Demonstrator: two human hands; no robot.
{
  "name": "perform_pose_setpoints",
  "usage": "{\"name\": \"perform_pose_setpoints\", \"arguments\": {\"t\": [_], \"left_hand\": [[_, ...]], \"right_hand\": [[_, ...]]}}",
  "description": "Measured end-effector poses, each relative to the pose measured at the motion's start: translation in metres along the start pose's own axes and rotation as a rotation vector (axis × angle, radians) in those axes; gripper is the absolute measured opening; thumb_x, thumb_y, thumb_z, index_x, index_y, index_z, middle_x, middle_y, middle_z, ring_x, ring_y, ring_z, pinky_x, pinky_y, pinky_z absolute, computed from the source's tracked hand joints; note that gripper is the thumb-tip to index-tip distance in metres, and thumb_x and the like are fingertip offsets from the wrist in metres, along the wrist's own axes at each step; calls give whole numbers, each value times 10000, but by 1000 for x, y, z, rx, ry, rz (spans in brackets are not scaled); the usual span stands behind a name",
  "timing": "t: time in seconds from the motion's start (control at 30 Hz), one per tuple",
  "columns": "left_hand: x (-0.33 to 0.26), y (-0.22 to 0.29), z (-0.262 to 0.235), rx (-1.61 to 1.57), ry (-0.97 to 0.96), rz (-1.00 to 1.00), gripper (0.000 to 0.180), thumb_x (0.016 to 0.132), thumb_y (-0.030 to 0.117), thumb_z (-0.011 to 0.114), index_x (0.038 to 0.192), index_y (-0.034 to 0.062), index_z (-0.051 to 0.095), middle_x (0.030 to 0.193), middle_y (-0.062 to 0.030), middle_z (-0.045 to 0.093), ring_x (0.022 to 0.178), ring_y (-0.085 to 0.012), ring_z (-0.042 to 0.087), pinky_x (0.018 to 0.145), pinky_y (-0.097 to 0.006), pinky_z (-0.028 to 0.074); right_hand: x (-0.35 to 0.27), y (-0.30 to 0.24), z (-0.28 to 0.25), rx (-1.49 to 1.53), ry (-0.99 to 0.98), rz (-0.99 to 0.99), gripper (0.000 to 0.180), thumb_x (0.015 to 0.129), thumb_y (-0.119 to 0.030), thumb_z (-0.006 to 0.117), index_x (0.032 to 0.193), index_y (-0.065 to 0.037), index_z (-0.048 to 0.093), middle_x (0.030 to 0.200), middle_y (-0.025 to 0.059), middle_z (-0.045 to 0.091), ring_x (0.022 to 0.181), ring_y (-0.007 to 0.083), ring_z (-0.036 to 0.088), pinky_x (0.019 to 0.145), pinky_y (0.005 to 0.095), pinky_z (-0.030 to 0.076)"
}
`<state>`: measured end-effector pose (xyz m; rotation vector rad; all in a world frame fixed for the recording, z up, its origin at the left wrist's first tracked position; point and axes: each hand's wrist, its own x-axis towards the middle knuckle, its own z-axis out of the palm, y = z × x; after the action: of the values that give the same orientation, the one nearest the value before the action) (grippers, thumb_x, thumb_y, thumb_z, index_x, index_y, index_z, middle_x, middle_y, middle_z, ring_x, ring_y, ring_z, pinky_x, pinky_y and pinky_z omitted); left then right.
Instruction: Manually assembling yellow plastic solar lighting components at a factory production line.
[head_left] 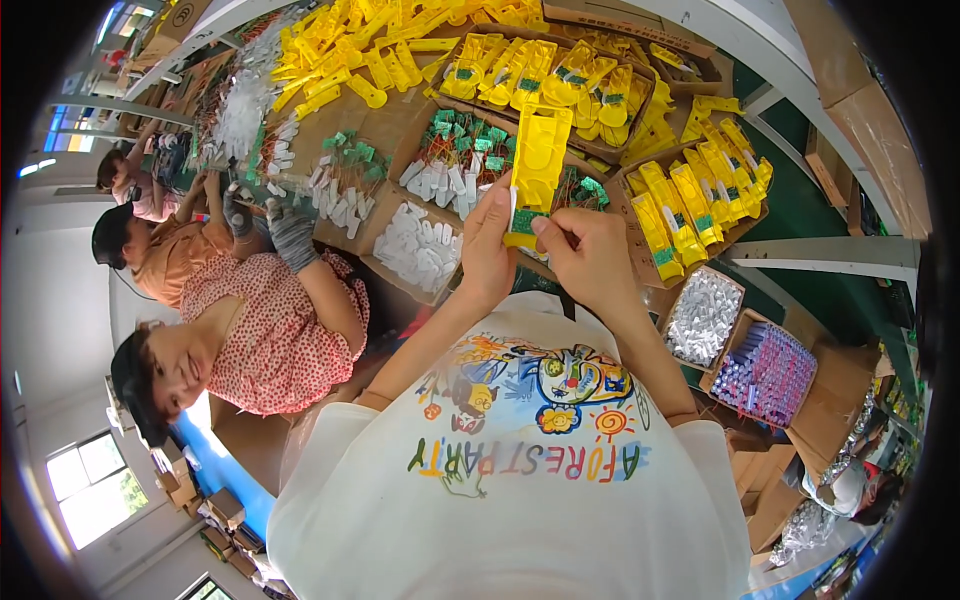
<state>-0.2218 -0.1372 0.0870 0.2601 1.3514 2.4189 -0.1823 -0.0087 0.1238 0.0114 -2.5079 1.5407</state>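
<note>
Thumb and fingers of the left hand [488,247] were closed on the side of a yellow plastic housing [541,150], which I saw held above the counter [400,120]. The right hand [590,250] was curled nearly closed, thumb at the green circuit board [524,220] in the housing's lower end; from my remote view I couldn't tell whether it gripped. Just beyond lay wired boards [484,145]; leftward, white pieces [415,250]; rightward, more yellow housings [690,205] and purple cylinders [770,370]. A gloved co-worker [265,320] was at left.
</note>
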Motion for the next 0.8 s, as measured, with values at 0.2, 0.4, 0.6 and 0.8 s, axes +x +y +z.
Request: {"name": "perform_pose_setpoints", "arguments": {"t": [0.2,0.4,0.6,0.8], "left_hand": [[-5,-7,-2,234,104,92,451,990,281,352,1294,-44,429,1168,-108,569,1030,-160,564,894,-300,436],[-10,-5,4,356,79,208,419,956,176,432,1313,-43,422,1131,-83,578,990,-131,549,879,-277,422],[-4,1,5,283,-11,142,404,904,78,428,1290,-42,435,1147,-102,576,1035,-152,549,893,-290,435],[-3,6,14,-126,16,-62,386,904,77,400,1273,-27,443,1214,-149,558,1060,-199,569,903,-314,465]], "right_hand": [[4,18,0,154,-170,206,235,838,-123,616,661,29,648,458,32,520,391,61,463,382,241,345],[3,16,-2,276,-175,249,241,835,-124,623,661,42,643,457,27,523,390,63,473,384,232,360],[4,13,-16,-46,-196,111,242,835,-194,650,729,24,646,558,31,559,503,69,525,452,233,392],[-1,22,5,262,-43,-43,196,847,-151,645,952,14,630,819,41,605,691,58,559,575,211,446]]}}
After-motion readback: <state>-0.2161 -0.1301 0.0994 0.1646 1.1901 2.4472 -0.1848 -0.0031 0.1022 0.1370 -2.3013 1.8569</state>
